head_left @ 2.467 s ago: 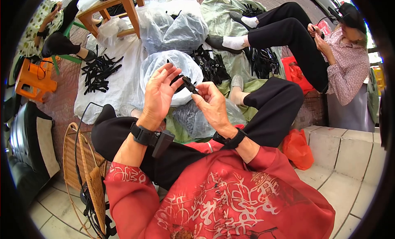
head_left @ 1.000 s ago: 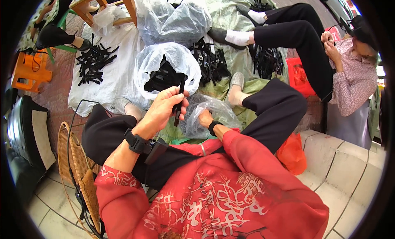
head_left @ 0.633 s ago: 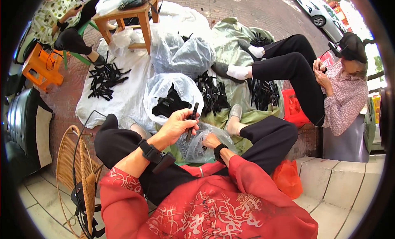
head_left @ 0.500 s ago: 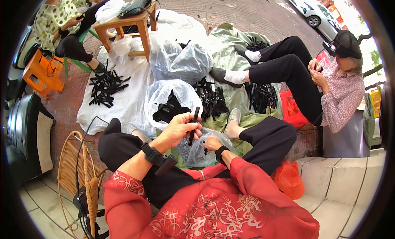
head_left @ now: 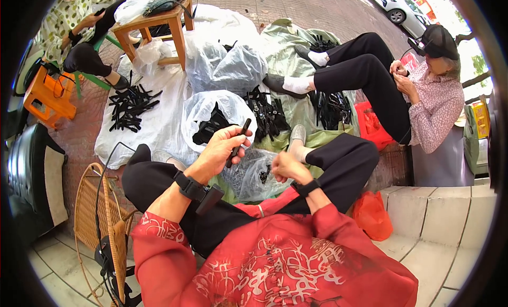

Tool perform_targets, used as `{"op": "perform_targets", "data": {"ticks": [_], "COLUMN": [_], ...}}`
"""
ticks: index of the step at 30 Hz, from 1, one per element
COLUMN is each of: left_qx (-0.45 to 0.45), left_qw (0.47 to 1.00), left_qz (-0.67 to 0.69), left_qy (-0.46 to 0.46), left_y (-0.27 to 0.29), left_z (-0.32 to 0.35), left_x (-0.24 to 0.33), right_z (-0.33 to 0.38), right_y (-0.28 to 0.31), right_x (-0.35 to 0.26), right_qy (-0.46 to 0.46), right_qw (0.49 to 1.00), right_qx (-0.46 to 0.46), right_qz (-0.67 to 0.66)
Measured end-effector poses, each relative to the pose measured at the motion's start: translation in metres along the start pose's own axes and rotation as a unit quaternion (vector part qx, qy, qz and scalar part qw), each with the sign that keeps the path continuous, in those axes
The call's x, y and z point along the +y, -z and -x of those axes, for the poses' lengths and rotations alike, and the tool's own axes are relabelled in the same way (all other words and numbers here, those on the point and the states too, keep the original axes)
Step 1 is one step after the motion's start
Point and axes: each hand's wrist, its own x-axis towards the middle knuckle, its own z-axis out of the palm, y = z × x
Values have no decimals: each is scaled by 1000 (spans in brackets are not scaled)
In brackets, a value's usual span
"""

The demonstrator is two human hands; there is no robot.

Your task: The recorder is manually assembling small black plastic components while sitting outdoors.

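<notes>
My left hand (head_left: 216, 149) is closed around a short black strap (head_left: 238, 143), which it holds upright and slightly tilted above my lap. To its right my right hand (head_left: 288, 167) hangs with curled fingers pressed together; anything in them is hidden. Just left of that hand, between my legs, lies a clear plastic bag (head_left: 241, 179) with small dark pieces (head_left: 264, 173) in it. Beyond my left hand stands a larger open whitish plastic bag (head_left: 191, 107) holding many black straps (head_left: 210, 126).
Black strap piles lie on the sheets: at left (head_left: 132, 108), in the middle (head_left: 269, 116) and at right (head_left: 332, 107). A wooden stool (head_left: 178, 40) stands at the back. Two people sit nearby, one on each side. A wicker chair (head_left: 95, 214) and red bag (head_left: 372, 215) flank me.
My right hand has come up out of the clear bag and moved right. My left hand still holds the strap, now a little farther left and higher in view.
</notes>
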Motion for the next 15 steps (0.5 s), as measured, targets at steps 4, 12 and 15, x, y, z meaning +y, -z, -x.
{"op": "perform_targets", "data": {"ticks": [4,12,15], "left_qx": [0,20,28], "left_qw": [1000,998,993], "left_qz": [-13,-51,-104], "left_qy": [14,-24,-50], "left_y": [-3,-2,-6], "left_z": [0,1,8], "left_x": [-5,-19,-16], "right_z": [40,44,41], "right_y": [11,-3,-12], "right_x": [-26,-45,-53], "right_qy": [119,208,260], "right_qw": [946,898,879], "right_qx": [-21,73,193], "right_qz": [-302,-382,-350]}}
